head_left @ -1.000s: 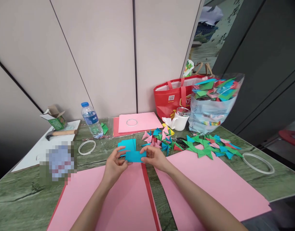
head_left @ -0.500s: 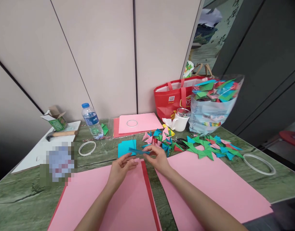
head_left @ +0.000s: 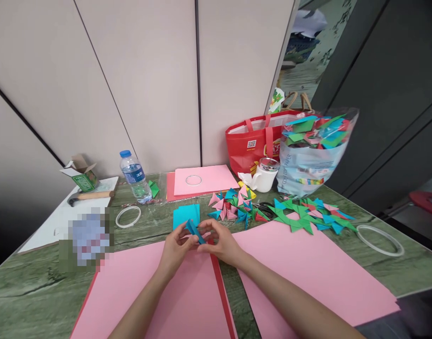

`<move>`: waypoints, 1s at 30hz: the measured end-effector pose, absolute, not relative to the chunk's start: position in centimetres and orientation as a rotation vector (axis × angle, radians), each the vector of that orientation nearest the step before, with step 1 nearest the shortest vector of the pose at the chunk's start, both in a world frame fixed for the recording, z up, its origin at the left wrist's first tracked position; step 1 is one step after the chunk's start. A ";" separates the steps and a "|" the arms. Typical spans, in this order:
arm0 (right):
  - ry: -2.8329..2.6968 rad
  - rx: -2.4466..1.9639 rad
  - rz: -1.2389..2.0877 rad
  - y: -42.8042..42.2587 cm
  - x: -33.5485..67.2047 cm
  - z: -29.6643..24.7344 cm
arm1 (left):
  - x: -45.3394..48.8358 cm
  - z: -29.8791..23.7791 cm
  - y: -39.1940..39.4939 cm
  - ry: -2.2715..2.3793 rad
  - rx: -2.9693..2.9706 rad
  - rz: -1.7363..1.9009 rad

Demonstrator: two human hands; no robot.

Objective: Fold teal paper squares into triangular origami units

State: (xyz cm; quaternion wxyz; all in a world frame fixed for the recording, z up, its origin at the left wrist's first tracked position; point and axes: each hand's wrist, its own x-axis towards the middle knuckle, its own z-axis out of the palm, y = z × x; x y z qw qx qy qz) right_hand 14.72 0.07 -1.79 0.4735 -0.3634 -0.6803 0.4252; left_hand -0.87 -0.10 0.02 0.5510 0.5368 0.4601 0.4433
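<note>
My left hand (head_left: 175, 247) and my right hand (head_left: 220, 241) meet over the far edge of a pink sheet (head_left: 156, 296), both pinching a folded blue paper piece (head_left: 195, 231) held between their fingertips. Just beyond them a small stack of blue paper squares (head_left: 184, 214) lies on the green table (head_left: 28, 287). A heap of folded paper triangles (head_left: 237, 205) in pink, blue and green sits to the right of the stack.
A second pink sheet (head_left: 318, 273) lies right, with green and blue folded stars (head_left: 304, 214) and a tape ring (head_left: 378, 239) beyond. A water bottle (head_left: 134, 176), white mug (head_left: 264, 175), red bag (head_left: 253, 143), clear bag of folded pieces (head_left: 313, 150), hammer (head_left: 89, 195) and another tape ring (head_left: 127, 216) stand behind.
The blue paper, flat between both hands a second ago, has been folded narrower. Both hands have drawn closer together and slightly toward me.
</note>
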 end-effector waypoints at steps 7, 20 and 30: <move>-1.550 -0.940 1.228 0.2 14.8 -2.1 | -0.8 0.1 -0.2 1.052 1.303 1.012; -1.502 -0.950 1.086 0.7 15.1 -2.6 | -1.3 -0.1 0.1 1.111 1.352 0.951; -1.519 -0.959 1.082 1.5 15.9 -2.7 | -2.0 0.1 0.5 0.988 1.059 1.030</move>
